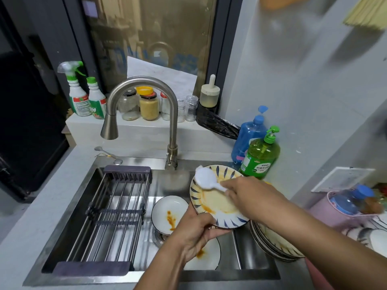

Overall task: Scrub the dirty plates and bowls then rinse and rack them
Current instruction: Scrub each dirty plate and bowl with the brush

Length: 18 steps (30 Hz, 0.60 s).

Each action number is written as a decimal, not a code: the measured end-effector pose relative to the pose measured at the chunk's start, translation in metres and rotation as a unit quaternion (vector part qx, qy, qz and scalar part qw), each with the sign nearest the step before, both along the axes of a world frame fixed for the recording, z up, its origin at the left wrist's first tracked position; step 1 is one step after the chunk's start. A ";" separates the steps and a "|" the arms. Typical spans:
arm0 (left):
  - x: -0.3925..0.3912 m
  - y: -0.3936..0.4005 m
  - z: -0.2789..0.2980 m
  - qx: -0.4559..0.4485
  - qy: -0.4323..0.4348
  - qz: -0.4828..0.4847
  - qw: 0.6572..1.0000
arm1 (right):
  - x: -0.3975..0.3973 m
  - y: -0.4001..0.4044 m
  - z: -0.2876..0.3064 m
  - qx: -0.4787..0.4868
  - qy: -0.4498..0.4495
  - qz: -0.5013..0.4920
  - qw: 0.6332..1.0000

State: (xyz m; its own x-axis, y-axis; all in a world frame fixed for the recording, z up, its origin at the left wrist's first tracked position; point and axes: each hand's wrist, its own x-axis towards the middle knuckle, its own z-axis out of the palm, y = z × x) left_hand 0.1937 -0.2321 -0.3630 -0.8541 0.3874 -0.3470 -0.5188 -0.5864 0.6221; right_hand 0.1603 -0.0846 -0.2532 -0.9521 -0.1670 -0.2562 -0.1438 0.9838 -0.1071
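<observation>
Held plate (217, 206): cream centre, dark blue radiating strokes round rim, orange sauce smears. Brush (206, 178) was white. Bowl (169, 214) in sink: white, dark rim line, orange stain. Lower plate (209, 256): white, dark edge, orange blot. Rack (117, 214): steel rods, dull purple ends. Soap bottle (259, 158) was green, green pump; bottle behind (249, 132) blue. Spray bottles (83, 95): white with green caps. Basket (339, 214) was pink.

Home kitchen: steel sink (62, 208), faucet (144, 105), dish soap (260, 158), jars (149, 105) on ledge.
</observation>
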 end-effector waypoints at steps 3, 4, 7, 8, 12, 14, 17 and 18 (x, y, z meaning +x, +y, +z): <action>-0.002 -0.001 -0.002 0.028 -0.001 -0.008 1.000 | -0.008 -0.002 -0.004 -0.055 -0.014 -0.017 0.998; -0.003 -0.003 -0.003 0.032 -0.003 -0.007 0.999 | -0.007 -0.002 -0.006 -0.073 -0.035 -0.012 0.997; -0.003 -0.015 -0.008 0.057 0.002 -0.010 0.998 | -0.002 0.000 -0.007 -0.094 -0.100 0.018 0.990; -0.002 -0.018 -0.008 0.075 -0.005 -0.012 0.997 | 0.000 0.003 -0.006 -0.093 -0.115 0.031 0.989; -0.006 -0.027 -0.005 0.097 -0.085 0.046 0.991 | 0.009 0.019 0.004 -0.032 -0.166 0.059 0.984; -0.008 -0.030 -0.005 0.058 -0.084 0.068 0.992 | 0.012 0.030 0.009 0.025 -0.153 0.055 0.986; -0.008 -0.031 -0.004 0.013 -0.066 0.061 0.996 | 0.008 0.042 0.017 0.131 -0.083 0.037 0.987; -0.007 -0.030 -0.002 0.001 -0.066 0.048 0.997 | 0.004 0.045 0.018 0.153 -0.059 0.032 0.986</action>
State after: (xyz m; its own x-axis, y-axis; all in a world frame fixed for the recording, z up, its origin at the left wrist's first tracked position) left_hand 0.1870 -0.2621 -0.3652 -0.8345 0.3065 -0.4578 -0.5371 -0.6379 0.5519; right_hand 0.1647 -0.0399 -0.2349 -0.9028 -0.1240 -0.4119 -0.2116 0.9617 0.1742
